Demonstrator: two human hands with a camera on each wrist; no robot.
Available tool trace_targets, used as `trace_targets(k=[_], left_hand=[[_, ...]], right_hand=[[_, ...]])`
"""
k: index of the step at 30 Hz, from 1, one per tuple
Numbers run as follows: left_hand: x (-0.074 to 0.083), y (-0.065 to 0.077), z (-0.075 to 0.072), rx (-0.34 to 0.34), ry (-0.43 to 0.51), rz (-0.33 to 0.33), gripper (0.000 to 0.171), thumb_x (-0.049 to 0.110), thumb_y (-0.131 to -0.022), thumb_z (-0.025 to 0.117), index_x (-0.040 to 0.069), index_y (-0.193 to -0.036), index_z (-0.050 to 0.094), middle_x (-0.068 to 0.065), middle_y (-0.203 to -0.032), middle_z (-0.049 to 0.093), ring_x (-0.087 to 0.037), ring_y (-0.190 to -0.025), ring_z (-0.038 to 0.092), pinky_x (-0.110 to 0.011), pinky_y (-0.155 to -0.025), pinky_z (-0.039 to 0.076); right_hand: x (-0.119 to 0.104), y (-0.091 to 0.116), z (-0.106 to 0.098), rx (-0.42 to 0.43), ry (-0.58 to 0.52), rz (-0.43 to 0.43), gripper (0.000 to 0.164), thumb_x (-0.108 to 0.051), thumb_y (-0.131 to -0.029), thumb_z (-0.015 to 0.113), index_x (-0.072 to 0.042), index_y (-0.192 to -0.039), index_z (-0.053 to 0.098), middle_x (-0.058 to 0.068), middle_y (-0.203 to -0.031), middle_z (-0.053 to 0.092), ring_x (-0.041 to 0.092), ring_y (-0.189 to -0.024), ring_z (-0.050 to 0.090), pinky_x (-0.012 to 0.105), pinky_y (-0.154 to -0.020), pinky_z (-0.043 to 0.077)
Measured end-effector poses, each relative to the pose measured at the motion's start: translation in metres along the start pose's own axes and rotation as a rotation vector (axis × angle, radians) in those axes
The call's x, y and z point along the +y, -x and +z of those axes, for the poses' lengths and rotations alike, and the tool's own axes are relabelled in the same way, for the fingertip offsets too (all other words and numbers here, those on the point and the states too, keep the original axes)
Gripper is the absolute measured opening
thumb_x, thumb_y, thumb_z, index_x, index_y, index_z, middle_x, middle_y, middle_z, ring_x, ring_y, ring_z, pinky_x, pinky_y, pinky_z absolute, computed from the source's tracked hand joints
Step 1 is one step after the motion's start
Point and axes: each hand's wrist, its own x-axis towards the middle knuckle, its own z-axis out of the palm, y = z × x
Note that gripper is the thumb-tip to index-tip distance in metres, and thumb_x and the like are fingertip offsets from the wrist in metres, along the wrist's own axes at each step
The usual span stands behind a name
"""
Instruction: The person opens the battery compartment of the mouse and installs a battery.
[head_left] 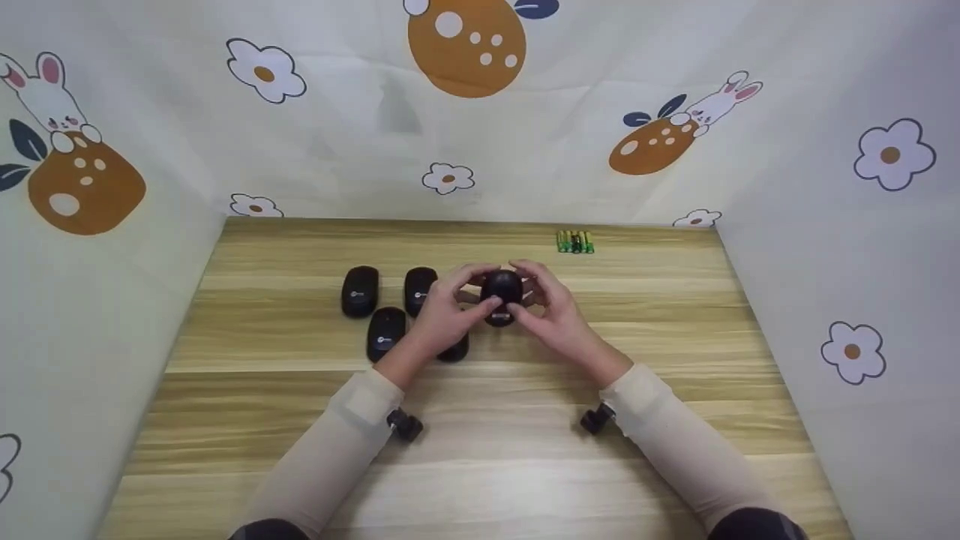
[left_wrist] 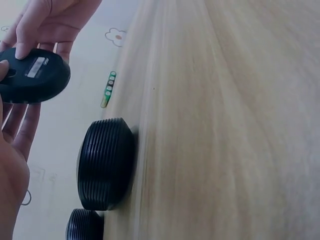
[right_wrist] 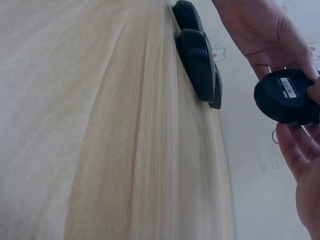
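A black computer mouse (head_left: 501, 285) is held up off the table between both hands, its underside turned toward the head camera. A small pale label (left_wrist: 37, 67) shows on that underside in the left wrist view. My left hand (head_left: 448, 304) grips the mouse's left side, thumb on the underside and fingers round the edge. On the opposite side my right hand (head_left: 553, 306) grips it the same way, its thumb near the label. The right wrist view shows the rounded end of the mouse (right_wrist: 282, 102) sticking out past the thumbs.
Several more black mice lie left of the hands, among them one mouse (head_left: 360, 291) at the far left and another (head_left: 454, 349) partly under the left wrist. Several green and yellow batteries (head_left: 575, 241) lie side by side near the wood-grain table's (head_left: 480, 420) back edge. Patterned cloth (head_left: 360, 135) walls surround the table.
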Motion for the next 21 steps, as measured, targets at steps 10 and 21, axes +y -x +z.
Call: trace_targets(k=[10,21], left_hand=[[0.0008,0.0017,0.0008,-0.011,0.089,-0.101,0.049,0.016,-0.101,0.084,0.007,-0.147,0.068,-0.012,-0.139,0.07,-0.027,-0.117,0.071,-0.045,-0.09,0.068],[0.002,0.0034,0.0034,-0.048,0.205,-0.203,0.054,0.004,-0.098,0.083,0.004,-0.149,0.066,-0.014,-0.144,0.068,-0.03,-0.119,0.069,-0.043,-0.096,0.066]], right_hand=[[0.0055,0.0031,-0.0032,-0.061,-0.084,0.072,0.061,0.005,-0.101,0.075,-0.002,-0.157,0.054,0.017,-0.145,0.058,0.025,-0.103,0.068,0.034,-0.082,0.067],[0.0035,0.0043,-0.0033,-0.08,-0.213,0.172,0.06,0.009,-0.1,0.073,0.0,-0.154,0.049,0.02,-0.137,0.056,0.031,-0.108,0.072,0.043,-0.089,0.068]])
